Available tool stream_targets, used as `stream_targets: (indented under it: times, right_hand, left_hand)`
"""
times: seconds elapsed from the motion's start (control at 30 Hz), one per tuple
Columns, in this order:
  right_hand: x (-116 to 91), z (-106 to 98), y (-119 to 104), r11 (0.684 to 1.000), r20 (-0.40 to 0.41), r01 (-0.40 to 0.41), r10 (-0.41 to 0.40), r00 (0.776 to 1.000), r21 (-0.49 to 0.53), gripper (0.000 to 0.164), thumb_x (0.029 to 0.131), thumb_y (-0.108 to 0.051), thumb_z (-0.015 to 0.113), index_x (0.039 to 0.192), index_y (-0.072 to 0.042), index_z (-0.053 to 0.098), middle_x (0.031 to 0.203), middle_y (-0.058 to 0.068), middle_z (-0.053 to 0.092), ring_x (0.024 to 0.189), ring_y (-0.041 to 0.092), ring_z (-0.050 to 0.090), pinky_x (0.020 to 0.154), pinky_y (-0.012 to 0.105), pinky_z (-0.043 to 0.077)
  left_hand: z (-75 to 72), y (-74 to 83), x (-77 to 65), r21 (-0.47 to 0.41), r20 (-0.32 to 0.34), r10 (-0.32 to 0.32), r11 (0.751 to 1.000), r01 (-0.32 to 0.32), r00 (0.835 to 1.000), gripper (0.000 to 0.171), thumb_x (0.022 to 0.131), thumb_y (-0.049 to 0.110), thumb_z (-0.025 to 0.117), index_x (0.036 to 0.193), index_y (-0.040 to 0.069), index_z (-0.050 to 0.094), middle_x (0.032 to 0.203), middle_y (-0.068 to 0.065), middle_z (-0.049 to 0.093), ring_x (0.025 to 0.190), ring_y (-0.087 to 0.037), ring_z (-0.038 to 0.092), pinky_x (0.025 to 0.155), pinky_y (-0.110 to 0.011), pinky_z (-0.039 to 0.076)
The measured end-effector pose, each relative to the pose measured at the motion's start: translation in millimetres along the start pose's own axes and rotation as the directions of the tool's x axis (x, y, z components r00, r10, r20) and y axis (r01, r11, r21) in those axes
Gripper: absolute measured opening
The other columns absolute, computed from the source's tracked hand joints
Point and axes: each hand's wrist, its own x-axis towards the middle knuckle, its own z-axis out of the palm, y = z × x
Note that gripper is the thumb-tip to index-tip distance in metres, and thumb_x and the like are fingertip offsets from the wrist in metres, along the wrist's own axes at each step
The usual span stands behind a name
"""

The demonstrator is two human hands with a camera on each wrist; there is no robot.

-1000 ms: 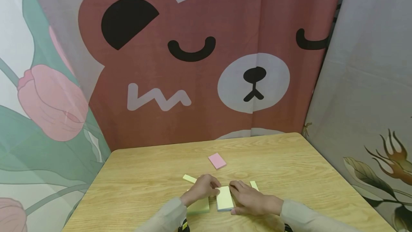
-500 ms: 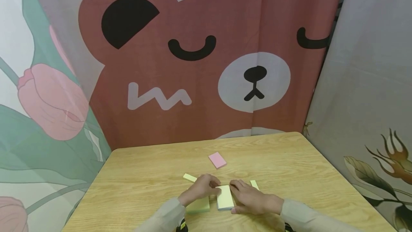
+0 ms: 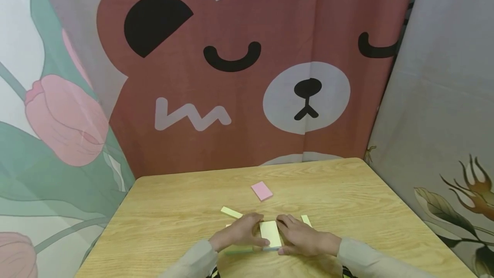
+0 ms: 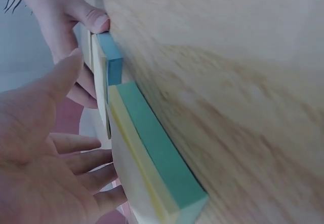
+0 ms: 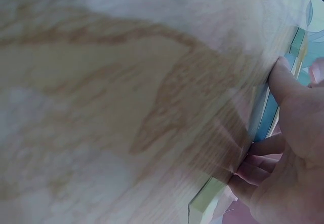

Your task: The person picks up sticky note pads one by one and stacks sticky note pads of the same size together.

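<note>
Between the two hands lies a stack of sticky note pads (image 3: 271, 231), pale yellow on top and blue (image 4: 115, 67) below. My right hand (image 3: 302, 236) holds this stack along its right edge, thumb at the near corner and fingers toward the far end. My left hand (image 3: 242, 231) is spread at the left side, its thumb overlapping the yellow top in the head view. Under and beside the left hand is a larger sticky note stack (image 4: 159, 155), yellow over green, partly hidden in the head view. Its fingertips are close to that stack's edge in the left wrist view.
A pink sticky note pad (image 3: 262, 191) lies farther back on the wooden table (image 3: 173, 213). One narrow yellow pad (image 3: 231, 212) sits beyond the left hand, another narrow yellow pad (image 3: 306, 220) beyond the right. A bear-print curtain (image 3: 231, 98) hangs behind the table.
My left hand has lowered and opened out, its thumb coming toward the near part of the yellow-topped stack. It now covers more of the green stack. The right hand stays in place.
</note>
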Motion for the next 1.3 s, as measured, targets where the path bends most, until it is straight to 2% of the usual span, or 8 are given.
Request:
stream_targets:
  times: [0.13, 0.23, 0.37, 0.57, 0.77, 1.0, 1.3]
  right_hand:
    - [-0.2, 0.4, 0.7, 1.0, 0.015, -0.011, 0.011, 1.0, -0.001, 0.083, 0.099, -0.054, 0.048, 0.141, 0.017, 0.037, 0.144, 0.025, 0.035, 0.131, 0.036, 0.039, 0.104, 0.049, 0.041]
    - [-0.1, 2.4, 1.8, 1.0, 0.018, -0.003, 0.003, 1.0, 0.0, 0.083, 0.099, -0.053, 0.048, 0.141, 0.017, 0.037, 0.145, 0.025, 0.034, 0.131, 0.036, 0.038, 0.105, 0.048, 0.041]
    - [-0.1, 4.4, 2.5, 1.0, 0.008, 0.008, -0.007, 1.0, -0.009, 0.083, 0.099, -0.054, 0.047, 0.141, 0.017, 0.038, 0.144, 0.025, 0.035, 0.13, 0.035, 0.039, 0.105, 0.047, 0.041]
    - [0.0, 4.5, 2.5, 1.0, 0.0, 0.004, -0.004, 1.0, -0.031, 0.083, 0.099, -0.056, 0.046, 0.14, 0.016, 0.04, 0.142, 0.023, 0.037, 0.129, 0.034, 0.04, 0.104, 0.045, 0.042]
    - [-0.8, 0.4, 0.4, 1.0, 0.012, -0.001, 0.001, 1.0, -0.014, 0.083, 0.099, -0.055, 0.047, 0.14, 0.017, 0.039, 0.144, 0.024, 0.036, 0.131, 0.035, 0.039, 0.105, 0.047, 0.041]
    - [-1.2, -4.1, -2.3, 1.0, 0.029, -0.023, 0.022, 0.999, 0.019, 0.083, 0.099, -0.053, 0.047, 0.141, 0.017, 0.037, 0.146, 0.026, 0.033, 0.133, 0.037, 0.037, 0.106, 0.05, 0.039]
    - [-1.0, -2.2, -2.9, 1.0, 0.017, -0.009, 0.009, 1.0, 0.015, 0.081, 0.1, -0.051, 0.05, 0.141, 0.018, 0.037, 0.145, 0.026, 0.034, 0.132, 0.036, 0.038, 0.105, 0.05, 0.04]
  left_hand:
    - [1.3, 0.7, -2.9, 0.121, 0.01, 0.013, 0.993, -0.014, 1.0, 0.086, 0.082, 0.049, 0.077, 0.14, -0.007, 0.047, 0.144, -0.019, 0.049, 0.131, -0.032, 0.048, 0.107, -0.044, 0.04]
    - [1.0, 3.2, -5.8, 0.24, 0.043, 0.021, 0.97, -0.031, 0.999, 0.091, 0.08, 0.055, 0.076, 0.142, -0.005, 0.047, 0.146, -0.02, 0.046, 0.134, -0.033, 0.045, 0.109, -0.05, 0.037]
    - [0.3, 7.1, -9.2, 0.312, 0.087, 0.019, 0.949, -0.045, 0.996, 0.093, 0.08, 0.058, 0.074, 0.142, -0.005, 0.046, 0.148, -0.023, 0.042, 0.137, -0.035, 0.041, 0.109, -0.053, 0.035]
    - [4.0, -0.7, -6.6, 0.345, 0.063, 0.03, 0.937, -0.05, 0.998, 0.093, 0.081, 0.06, 0.073, 0.142, -0.005, 0.047, 0.147, -0.019, 0.045, 0.135, -0.032, 0.044, 0.107, -0.051, 0.038]
    - [4.5, -6.3, -4.7, 0.363, 0.063, 0.034, 0.93, -0.055, 0.997, 0.092, 0.082, 0.064, 0.07, 0.142, -0.003, 0.048, 0.147, -0.017, 0.046, 0.133, -0.029, 0.046, 0.108, -0.044, 0.039]
    - [1.8, -3.7, -4.3, 0.352, 0.072, 0.019, 0.935, -0.043, 0.997, 0.087, 0.082, 0.06, 0.072, 0.139, -0.002, 0.052, 0.147, -0.015, 0.046, 0.133, -0.029, 0.046, 0.105, -0.042, 0.043]
    - [-0.2, -2.4, -4.0, 0.351, 0.095, 0.007, 0.936, -0.04, 0.995, 0.086, 0.082, 0.06, 0.073, 0.139, -0.001, 0.052, 0.147, -0.015, 0.046, 0.133, -0.029, 0.046, 0.104, -0.041, 0.044]
